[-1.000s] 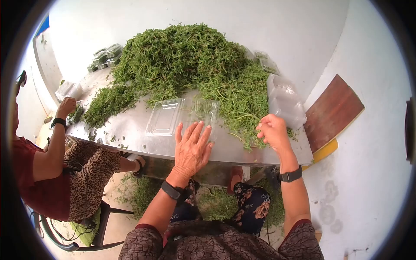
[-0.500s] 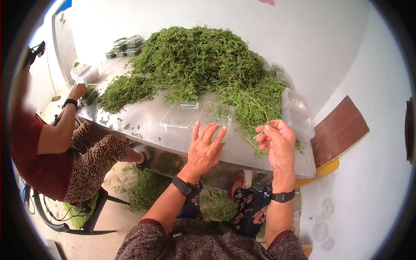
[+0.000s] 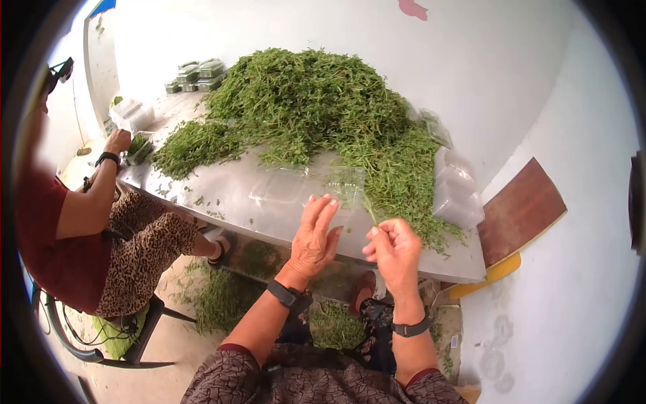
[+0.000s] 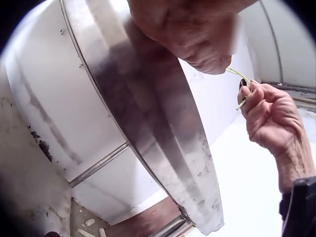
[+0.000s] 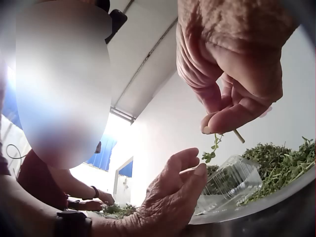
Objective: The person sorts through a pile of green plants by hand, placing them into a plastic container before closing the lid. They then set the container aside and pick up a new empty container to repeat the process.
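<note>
The right hand (image 3: 396, 254) pinches a sprig (image 3: 371, 210) by its stem between thumb and fingertips, in front of the near edge of the surface (image 3: 229, 207). The left hand (image 3: 311, 241) is open beside it, fingers nearly straight. An opened clear box (image 3: 279, 186) lies just beyond the hands, with the pile (image 3: 303, 101) behind it and spreading down its right side.

The stem looks thin and soft, so a light pinch should serve; squeezing hard would likely bruise it. The left hand seems well placed to steady or take the leafy end, and moving slowly over the thin plastic should avoid knocking the box askew.

The head view gives the whole layout, stacked boxes (image 3: 195, 74) and a seated person (image 3: 81, 249) included, but the sprig is faint there. The right wrist view shows leaves (image 5: 212, 150) hanging below the pinch and the bare stem end poking out past the fingers. The left wrist view shows the stem bending towards the left hand; whether it touches that hand I cannot tell. Neither the box nor the pile appears in that view.
</note>
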Available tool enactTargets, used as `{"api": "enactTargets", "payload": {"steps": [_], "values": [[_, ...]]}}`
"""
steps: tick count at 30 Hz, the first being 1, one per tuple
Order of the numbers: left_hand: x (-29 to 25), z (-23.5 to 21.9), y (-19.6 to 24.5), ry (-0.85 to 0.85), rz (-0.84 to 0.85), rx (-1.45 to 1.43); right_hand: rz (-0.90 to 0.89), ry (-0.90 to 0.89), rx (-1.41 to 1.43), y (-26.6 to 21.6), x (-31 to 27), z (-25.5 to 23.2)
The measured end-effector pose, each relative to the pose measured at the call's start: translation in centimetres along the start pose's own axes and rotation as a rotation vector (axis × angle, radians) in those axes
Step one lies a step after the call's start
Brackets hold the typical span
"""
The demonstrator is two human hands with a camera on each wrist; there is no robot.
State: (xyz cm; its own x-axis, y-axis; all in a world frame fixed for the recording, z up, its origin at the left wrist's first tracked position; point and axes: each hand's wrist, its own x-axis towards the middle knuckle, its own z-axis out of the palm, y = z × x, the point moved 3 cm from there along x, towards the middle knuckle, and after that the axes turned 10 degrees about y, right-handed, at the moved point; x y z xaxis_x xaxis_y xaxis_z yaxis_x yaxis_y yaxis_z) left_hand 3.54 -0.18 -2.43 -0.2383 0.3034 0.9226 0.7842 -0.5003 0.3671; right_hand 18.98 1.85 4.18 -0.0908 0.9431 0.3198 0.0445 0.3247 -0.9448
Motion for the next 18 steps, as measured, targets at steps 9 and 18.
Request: {"api": "enactTargets", "payload": {"steps": [9,18], "values": [[1.8,-3.9,6.8,-0.311,0.318,0.084,0.008,-0.128,0.058,0.7,-5.3,-3.5],[-2.0,-4.7,7.5,-0.488,-0.109,-0.214,-0.159,-0.270,-0.150,2.2,-7.7,-3.5]]}}
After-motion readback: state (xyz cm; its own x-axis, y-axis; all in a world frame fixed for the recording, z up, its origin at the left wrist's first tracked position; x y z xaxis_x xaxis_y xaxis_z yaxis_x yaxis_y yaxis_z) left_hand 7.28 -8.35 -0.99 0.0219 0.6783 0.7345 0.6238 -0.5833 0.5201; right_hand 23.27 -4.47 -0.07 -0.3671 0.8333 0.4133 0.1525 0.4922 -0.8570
